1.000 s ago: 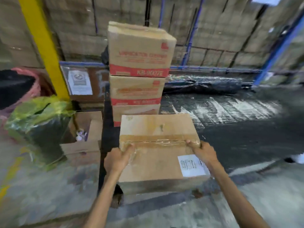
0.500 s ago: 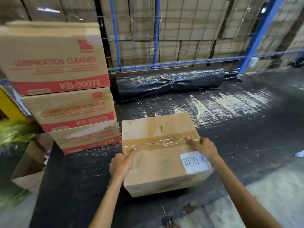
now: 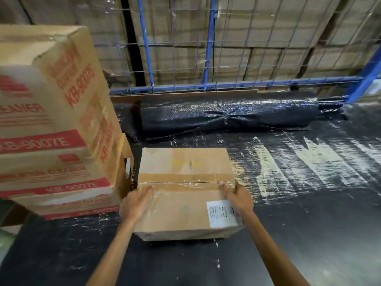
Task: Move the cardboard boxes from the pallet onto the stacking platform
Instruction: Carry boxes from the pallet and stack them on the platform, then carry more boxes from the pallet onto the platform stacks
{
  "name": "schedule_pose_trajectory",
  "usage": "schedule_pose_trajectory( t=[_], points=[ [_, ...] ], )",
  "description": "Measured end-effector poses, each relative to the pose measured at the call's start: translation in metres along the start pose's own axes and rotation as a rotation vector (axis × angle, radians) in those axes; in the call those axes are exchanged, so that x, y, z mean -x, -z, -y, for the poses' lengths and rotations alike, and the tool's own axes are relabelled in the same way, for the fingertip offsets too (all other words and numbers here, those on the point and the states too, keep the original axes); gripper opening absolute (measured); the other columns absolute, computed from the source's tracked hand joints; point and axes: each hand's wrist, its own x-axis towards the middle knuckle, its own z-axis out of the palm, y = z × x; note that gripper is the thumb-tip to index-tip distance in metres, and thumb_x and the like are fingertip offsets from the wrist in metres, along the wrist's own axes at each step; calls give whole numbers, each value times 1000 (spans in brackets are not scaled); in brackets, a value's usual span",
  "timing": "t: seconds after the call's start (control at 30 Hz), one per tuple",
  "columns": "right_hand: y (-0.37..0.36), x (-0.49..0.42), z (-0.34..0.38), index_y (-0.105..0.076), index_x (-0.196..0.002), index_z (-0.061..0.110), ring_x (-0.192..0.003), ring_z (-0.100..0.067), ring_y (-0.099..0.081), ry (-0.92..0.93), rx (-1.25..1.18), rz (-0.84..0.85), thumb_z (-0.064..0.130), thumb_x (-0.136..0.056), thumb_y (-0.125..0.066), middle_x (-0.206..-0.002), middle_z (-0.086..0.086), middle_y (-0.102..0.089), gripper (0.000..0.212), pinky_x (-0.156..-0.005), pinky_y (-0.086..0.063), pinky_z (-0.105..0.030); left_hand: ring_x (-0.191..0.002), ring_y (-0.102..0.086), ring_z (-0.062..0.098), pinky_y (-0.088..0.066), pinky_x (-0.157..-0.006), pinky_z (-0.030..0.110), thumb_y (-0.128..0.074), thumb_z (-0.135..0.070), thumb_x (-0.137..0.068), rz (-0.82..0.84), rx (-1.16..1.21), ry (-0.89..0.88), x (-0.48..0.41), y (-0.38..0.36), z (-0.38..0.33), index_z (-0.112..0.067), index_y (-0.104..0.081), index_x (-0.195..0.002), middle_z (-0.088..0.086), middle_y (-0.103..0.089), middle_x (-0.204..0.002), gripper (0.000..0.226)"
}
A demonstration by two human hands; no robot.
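Left hand (image 3: 137, 203) and right hand (image 3: 239, 198) bare; forearms (image 3: 268, 244) unsleeved.

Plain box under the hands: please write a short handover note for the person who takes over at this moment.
Left hand and right hand: each grips a side edge of the plain box, thumb on top.
Plain box: seems set down on the black platform, right of the printed-box stack.
Done: three printed boxes stacked there.
Left: release this box; pallet out of view, remainder unknown.
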Motion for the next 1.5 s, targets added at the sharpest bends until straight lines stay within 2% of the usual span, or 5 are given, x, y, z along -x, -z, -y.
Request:
schedule_pose_trajectory(
  t=[0.63,0.9,1.07,1.23,1.5],
  points=[
    [-50,-221,48,-60,-82,21,-63,-20,-67,42,111,129,99,-61,-40,-70,2,-66,84,-68,-62,-39,-89,-70,18,-55,-90,43,-30,-102,-68,16,15,51,-175,-45,-32,-29,-76,-95,-8,-77,-86,91],
    [-32,-175,46,-20,-156,10,-111,-36,-66,38,297,44,93,-78,-28,-129,-20,-64,114,-92,-56,-54,-129,-57,28,-45,-105,41,-60,-54,-95,117,218,-18,-111,-29,-33,-22,-50,-149,4,-62,-141,65],
    [-50,-57,84,-23,-158,4,-153,-35,-19,397,476,-44,56,-100,-43,-165,-18,-22,81,-121,-28,-48,-122,-64,28,-49,-100,38,-66,-44,-94,51,183,-66,-12,2,33,-21,-52,-147,10,-68,-132,60],
    [-151,141,121,-37,-155,12,-152,-31,-27,774,357,178,63,-98,-33,-164,-14,-31,77,-121,-30,-48,-92,-73,28,-54,-79,37,-70,-31,-94,-209,47,-36,113,103,154,-20,-65,-135,12,-78,-100,43],
    [-347,467,142,-44,-152,17,-150,-22,-31,1065,270,685,57,-98,-49,-163,-4,-34,67,-118,-31,-40,-99,-71,38,-52,-85,43,-68,-30,-94,-607,77,324,327,298,418,-15,-65,-130,24,-74,-99,39]
  ],
)
